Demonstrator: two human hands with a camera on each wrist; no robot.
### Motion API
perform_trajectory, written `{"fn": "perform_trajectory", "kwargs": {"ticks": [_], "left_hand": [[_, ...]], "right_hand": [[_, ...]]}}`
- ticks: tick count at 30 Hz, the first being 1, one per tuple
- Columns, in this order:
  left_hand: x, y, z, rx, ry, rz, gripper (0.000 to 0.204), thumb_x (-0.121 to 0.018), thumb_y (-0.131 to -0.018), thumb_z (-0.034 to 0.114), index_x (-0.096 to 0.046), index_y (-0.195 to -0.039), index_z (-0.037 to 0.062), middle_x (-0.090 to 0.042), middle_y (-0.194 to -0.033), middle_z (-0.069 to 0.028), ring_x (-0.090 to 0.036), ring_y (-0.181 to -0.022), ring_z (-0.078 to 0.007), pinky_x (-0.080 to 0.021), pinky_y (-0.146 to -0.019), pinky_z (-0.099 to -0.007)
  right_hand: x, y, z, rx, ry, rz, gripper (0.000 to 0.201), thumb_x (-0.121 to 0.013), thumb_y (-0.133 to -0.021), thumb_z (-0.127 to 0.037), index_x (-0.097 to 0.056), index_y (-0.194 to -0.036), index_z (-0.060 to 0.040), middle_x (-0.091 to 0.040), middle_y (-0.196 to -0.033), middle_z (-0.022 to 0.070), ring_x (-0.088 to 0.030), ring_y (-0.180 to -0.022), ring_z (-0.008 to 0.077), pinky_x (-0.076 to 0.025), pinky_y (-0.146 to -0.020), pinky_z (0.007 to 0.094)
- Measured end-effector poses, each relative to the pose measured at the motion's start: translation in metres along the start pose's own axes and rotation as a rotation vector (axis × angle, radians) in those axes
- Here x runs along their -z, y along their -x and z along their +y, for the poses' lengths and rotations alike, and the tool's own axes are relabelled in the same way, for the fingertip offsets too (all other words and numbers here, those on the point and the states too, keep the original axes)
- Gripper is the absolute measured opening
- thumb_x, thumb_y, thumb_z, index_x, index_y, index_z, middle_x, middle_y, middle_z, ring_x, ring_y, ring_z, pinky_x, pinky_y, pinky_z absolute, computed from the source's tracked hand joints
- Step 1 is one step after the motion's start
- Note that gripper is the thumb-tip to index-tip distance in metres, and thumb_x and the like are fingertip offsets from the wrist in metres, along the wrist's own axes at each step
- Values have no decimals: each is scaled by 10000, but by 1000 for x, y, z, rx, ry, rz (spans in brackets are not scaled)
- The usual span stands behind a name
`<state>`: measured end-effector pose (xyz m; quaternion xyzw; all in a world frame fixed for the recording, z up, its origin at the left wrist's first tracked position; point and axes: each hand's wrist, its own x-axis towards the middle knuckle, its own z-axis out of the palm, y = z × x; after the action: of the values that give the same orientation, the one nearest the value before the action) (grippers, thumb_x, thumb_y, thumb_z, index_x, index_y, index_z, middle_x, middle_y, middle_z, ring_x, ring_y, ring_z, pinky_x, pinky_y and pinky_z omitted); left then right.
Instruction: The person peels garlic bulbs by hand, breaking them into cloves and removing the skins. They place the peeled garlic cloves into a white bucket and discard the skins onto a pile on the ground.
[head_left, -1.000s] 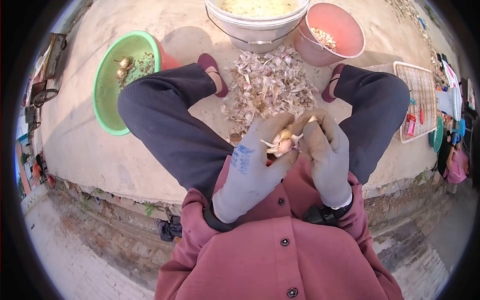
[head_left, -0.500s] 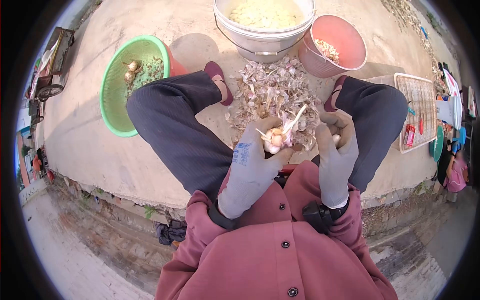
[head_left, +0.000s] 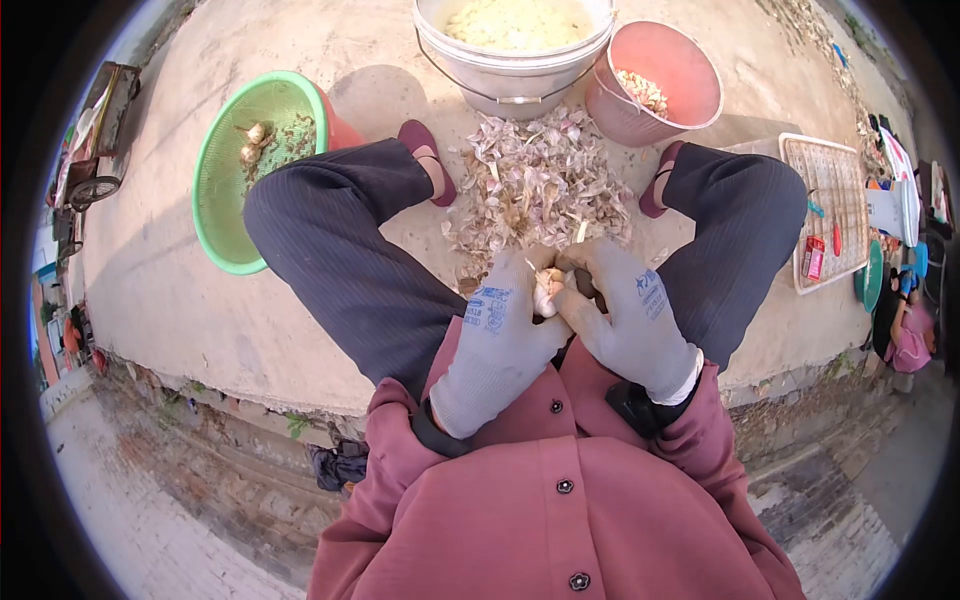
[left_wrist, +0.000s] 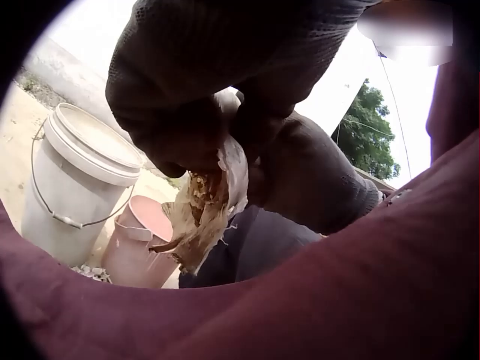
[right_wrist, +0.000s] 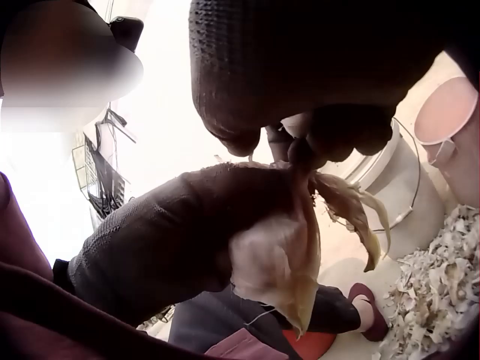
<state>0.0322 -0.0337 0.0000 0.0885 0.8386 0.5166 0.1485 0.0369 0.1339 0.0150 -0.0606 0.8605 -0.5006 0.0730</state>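
In the head view my gloved left hand (head_left: 500, 325) holds a partly opened garlic bulb (head_left: 546, 292) with pale cloves and papery skin. My gloved right hand (head_left: 628, 312) meets it from the other side, thumb and fingers pinching at the bulb. Both hands are over my lap, close together. Torn garlic skin (left_wrist: 214, 214) hangs beneath the fingers in the left wrist view. From the right wrist, a pale clove-like piece (right_wrist: 296, 122) shows between the dark fingers, and loose skin (right_wrist: 277, 262) hangs below. The gloves cover much of the bulb.
A heap of garlic skins (head_left: 540, 180) lies between my feet. Beyond it stand a white bucket (head_left: 510, 85) of peeled cloves and a pink bucket (head_left: 665, 75) with unpeeled cloves. At left is a green basket (head_left: 215, 220) with garlic; at right, a crate (head_left: 830, 200) with small items on top.
Half a second ago the hands were apart, the right with a small clove in its fingers. The right hand has come back left to the bulb. The bulb's long stalk no longer stands out.
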Motion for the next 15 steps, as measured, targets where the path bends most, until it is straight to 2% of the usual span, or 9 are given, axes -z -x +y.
{"fn": "perform_trajectory", "kwargs": {"ticks": [1,3,6,13,15], "left_hand": [[0,-1,0,1,0,6,464,-754,-802,142,-606,-1222,13,-641,-1014,-135,-649,-908,-253,-509,-808,-350],[-3,1,-2,10,-14,-15,456,-748,-802,133,-610,-1223,26,-623,-1023,-143,-639,-922,-285,-503,-831,-371],[-5,1,-4,44,-14,-9,458,-750,-799,125,-612,-1225,32,-624,-1021,-148,-640,-919,-300,-502,-825,-381],[-9,3,-6,-42,-30,59,462,-736,-799,108,-609,-1235,28,-618,-993,-160,-638,-897,-326,-502,-791,-394],[-12,3,-9,18,-45,61,454,-720,-814,106,-600,-1243,14,-614,-974,-159,-636,-870,-319,-503,-777,-389]], "right_hand": [[1,-2,-2,4,0,-4,250,-680,-871,-168,-624,-1084,-50,-634,-885,132,-663,-769,307,-521,-661,387],[0,-1,-5,47,172,-44,242,-673,-863,-176,-631,-1074,-66,-632,-874,131,-656,-756,317,-514,-646,403],[-3,-1,3,73,201,-40,209,-661,-863,-177,-638,-1049,-81,-630,-861,129,-647,-738,322,-504,-630,418],[-16,-2,17,108,228,40,176,-626,-881,-136,-646,-1045,-76,-632,-837,141,-655,-770,338,-511,-652,411],[-17,-4,18,72,118,73,186,-604,-910,-118,-645,-1079,-54,-624,-811,126,-662,-740,293,-511,-657,392]]}}
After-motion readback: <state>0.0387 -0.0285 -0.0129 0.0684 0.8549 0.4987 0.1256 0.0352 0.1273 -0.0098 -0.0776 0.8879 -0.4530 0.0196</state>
